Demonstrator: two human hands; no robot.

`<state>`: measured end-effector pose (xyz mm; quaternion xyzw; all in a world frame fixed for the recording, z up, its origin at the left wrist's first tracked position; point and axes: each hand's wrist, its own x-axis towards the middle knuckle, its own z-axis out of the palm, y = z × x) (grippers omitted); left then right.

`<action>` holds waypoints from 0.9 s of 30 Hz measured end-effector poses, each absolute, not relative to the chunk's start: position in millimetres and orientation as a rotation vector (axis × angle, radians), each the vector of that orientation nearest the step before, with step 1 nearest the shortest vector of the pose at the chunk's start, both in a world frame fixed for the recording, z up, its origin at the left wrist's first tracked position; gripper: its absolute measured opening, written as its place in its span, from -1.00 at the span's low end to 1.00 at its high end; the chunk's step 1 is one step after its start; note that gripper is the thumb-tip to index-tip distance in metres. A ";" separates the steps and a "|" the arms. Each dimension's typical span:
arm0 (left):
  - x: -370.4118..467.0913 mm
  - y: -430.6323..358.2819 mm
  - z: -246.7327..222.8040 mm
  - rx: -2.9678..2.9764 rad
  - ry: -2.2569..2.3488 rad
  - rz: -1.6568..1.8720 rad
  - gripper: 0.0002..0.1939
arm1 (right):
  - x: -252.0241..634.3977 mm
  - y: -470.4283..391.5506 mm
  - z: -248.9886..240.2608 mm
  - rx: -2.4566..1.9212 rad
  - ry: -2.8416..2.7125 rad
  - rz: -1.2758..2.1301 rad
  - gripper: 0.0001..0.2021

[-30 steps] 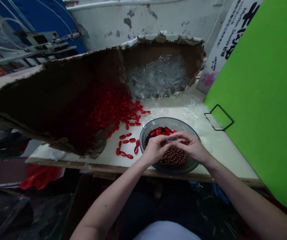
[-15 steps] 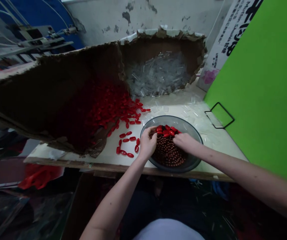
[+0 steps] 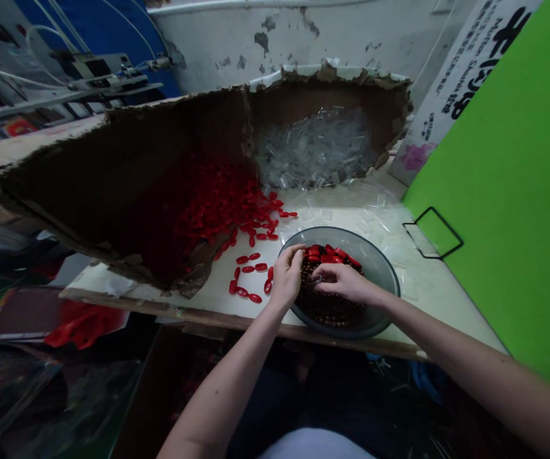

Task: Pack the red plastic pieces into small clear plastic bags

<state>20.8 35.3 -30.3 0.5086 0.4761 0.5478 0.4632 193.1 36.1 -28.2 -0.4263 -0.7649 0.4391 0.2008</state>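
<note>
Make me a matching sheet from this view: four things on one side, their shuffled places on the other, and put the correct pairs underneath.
Things
1. Main heap of red beads
2. Main heap of clear plastic pieces
3. Brown beads
4. Right hand

Places
A. Lying inside the grey basin, beside some red beads
B. In the left part of the torn cardboard box, spilling onto the white tabletop
C. Over the basin, fingers curled
D. In the right part of the cardboard box

Pairs: 1-B, 2-D, 3-A, 4-C
</note>
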 end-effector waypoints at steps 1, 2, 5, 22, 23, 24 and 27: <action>20.8 35.7 -29.8 1.207 1.143 1.348 -0.70 | 195.2 33.4 -25.5 -1.173 -1.973 1.335 -0.78; 20.7 36.3 -29.3 1.160 1.111 1.353 -0.70 | 197.0 30.4 -22.5 -1.160 -1.827 1.416 -0.75; 19.7 37.4 -27.2 1.034 1.024 1.362 -0.69 | 201.7 21.8 -12.4 -1.145 -1.579 1.506 -0.69; 35.4 9.9 4.0 1.045 0.753 1.041 -0.60 | 220.2 17.7 35.4 -1.113 -1.665 1.281 -0.60; 33.4 10.1 5.5 1.056 0.758 1.019 -0.59 | 223.0 18.7 39.0 -1.102 -1.723 1.262 -0.62; 31.2 10.1 7.0 1.072 0.766 0.996 -0.59 | 226.0 20.2 42.7 -1.094 -1.784 1.244 -0.66; 25.4 9.8 10.4 1.119 0.770 0.931 -0.58 | 233.5 26.3 55.6 -1.095 -1.968 1.231 -0.72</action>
